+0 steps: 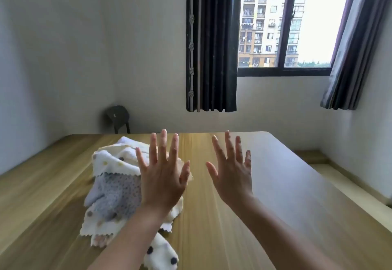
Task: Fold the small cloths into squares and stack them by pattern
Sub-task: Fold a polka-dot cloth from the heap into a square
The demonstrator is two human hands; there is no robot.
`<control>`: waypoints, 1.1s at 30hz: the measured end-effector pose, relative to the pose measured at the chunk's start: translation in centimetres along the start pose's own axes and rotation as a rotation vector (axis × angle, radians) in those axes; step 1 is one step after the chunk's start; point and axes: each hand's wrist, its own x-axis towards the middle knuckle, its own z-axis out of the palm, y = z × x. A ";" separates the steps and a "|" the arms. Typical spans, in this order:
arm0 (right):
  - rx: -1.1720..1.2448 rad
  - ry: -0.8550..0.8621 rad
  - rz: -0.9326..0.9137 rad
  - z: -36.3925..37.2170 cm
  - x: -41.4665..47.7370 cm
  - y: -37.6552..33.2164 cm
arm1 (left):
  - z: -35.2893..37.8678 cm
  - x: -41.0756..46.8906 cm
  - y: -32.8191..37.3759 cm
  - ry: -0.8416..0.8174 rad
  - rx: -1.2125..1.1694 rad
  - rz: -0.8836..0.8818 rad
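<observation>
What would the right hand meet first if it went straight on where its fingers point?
Probably nothing close: the right hand points over the wooden table toward the wall under the window; depth is unclear.

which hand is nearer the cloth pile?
Left. The left hand is spread open in front of the cloth pile, overlapping its right edge; the right hand is open over bare table, further right.

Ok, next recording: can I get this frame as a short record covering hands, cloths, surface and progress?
left hand: open, fingers spread, raised in front of the cloth pile, holding nothing
right hand: open, fingers spread, raised over the table, holding nothing
cloths: loose heap on the table's left side, dotted white and grey pieces
surface: wooden table
progress: no folded squares or stacks visible
background: window, dark curtains, stool in the corner
</observation>
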 end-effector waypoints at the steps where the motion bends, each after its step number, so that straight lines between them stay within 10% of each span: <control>1: 0.006 -0.043 0.021 0.2 -1.0 0.0 | 0.2 -0.9 0.1 -0.032 0.000 -0.020; 33: 0.202 -0.528 0.064 7.3 -6.0 1.3 | 9.9 -6.1 -3.3 -0.281 0.039 0.005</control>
